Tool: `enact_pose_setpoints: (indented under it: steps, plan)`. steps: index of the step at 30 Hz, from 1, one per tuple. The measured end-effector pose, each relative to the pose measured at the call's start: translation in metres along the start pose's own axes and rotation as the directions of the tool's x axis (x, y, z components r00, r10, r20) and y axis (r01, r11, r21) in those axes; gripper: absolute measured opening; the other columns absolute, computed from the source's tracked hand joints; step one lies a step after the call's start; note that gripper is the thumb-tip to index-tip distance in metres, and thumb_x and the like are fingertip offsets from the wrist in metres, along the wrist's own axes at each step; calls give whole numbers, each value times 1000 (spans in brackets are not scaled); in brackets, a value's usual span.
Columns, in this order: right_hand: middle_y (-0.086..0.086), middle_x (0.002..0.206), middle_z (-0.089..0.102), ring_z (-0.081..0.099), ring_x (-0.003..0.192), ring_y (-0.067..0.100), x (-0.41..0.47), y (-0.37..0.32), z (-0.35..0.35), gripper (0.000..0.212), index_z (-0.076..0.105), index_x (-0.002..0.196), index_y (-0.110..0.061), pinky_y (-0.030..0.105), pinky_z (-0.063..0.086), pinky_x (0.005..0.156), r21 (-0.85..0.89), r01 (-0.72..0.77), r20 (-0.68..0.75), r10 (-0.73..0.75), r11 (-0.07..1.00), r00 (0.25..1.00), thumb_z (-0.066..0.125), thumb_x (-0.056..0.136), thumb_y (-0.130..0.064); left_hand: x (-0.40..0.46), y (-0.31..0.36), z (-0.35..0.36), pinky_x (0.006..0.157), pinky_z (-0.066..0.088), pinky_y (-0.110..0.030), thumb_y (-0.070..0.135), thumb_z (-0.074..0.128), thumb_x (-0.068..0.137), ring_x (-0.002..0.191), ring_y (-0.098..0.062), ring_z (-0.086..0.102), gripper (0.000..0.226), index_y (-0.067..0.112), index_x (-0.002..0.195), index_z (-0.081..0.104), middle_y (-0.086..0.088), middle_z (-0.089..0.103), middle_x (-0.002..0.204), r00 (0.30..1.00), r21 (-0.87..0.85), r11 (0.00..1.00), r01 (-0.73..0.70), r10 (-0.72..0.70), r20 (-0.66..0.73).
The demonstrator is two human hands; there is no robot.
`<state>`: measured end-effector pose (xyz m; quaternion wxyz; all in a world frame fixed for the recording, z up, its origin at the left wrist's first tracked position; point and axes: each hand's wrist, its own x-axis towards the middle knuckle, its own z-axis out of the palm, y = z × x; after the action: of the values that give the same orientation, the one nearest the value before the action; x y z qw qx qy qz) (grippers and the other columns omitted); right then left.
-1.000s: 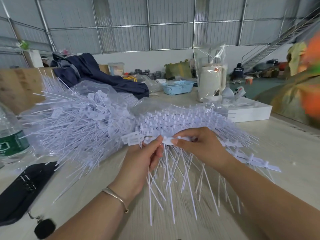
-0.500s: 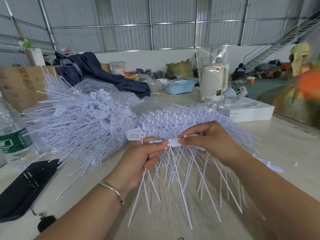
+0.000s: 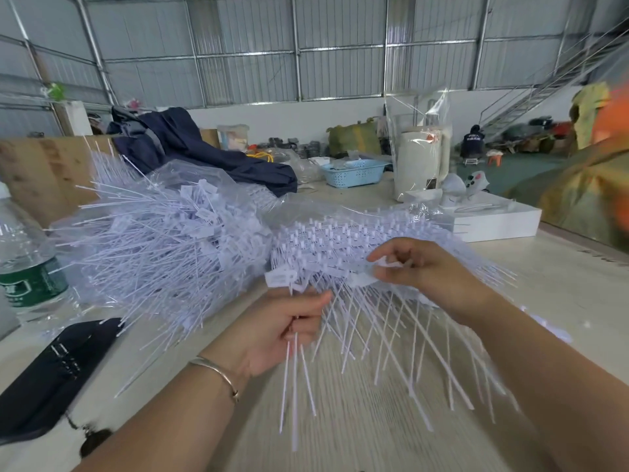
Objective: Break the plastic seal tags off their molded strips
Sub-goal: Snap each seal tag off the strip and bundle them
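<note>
Two hands: left hand (image 3: 272, 330) grips seal tags (image 3: 295, 352), tails pointing down; right hand (image 3: 425, 267) pinches strip (image 3: 360, 279).

Water bottle (image 3: 23, 267) cut off at left edge; tag tails (image 3: 391, 352) below the right hand (image 3: 425, 270) motion-blurred; label print illegible.

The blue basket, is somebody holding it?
No, the blue basket sits on the table far behind, while the left hand and right hand hold white tags.
</note>
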<state>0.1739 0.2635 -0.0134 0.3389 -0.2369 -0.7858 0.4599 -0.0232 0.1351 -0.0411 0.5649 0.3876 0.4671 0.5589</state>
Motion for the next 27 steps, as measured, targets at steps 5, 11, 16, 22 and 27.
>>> enact_pose_setpoints:
  steps: [5,11,16,22,27]
  plan:
    - [-2,89,54,48,70,3,1,-1,15,14,68,105,-13,9,38,63,-157,75,39,-70,985,997,63,92,-11,7,-8,8,45,33,-25,47,59,89,47,-17,43,41,16,62,55,-4,48,59,978,6,1000,8,-7,-209]
    - [-7,81,55,46,64,-3,1,7,26,7,68,97,-9,10,34,61,-301,100,41,-91,948,995,62,93,-12,4,-3,6,34,21,-17,55,54,87,42,-8,23,41,19,70,46,3,35,58,971,40,996,-74,81,-224]
    - [2,75,57,46,63,8,1,5,23,6,69,93,-6,14,37,61,-98,121,23,-119,988,993,64,91,-6,1,-1,6,35,18,-17,31,82,63,40,-6,23,35,22,64,48,8,30,52,961,142,981,-132,162,-226]
    - [18,82,66,56,76,33,0,3,24,6,72,87,-6,26,42,70,-163,215,56,-209,963,976,66,89,-7,1,-1,9,35,16,-18,29,83,58,39,-7,18,39,12,84,59,7,26,49,967,200,968,-152,188,-171]
    - [17,80,67,58,78,36,0,-1,23,6,75,87,-8,33,46,69,-139,231,27,-230,963,973,68,87,-8,1,-3,12,37,17,-17,26,80,72,40,-9,18,14,21,71,67,4,24,53,959,203,965,-165,205,-197]
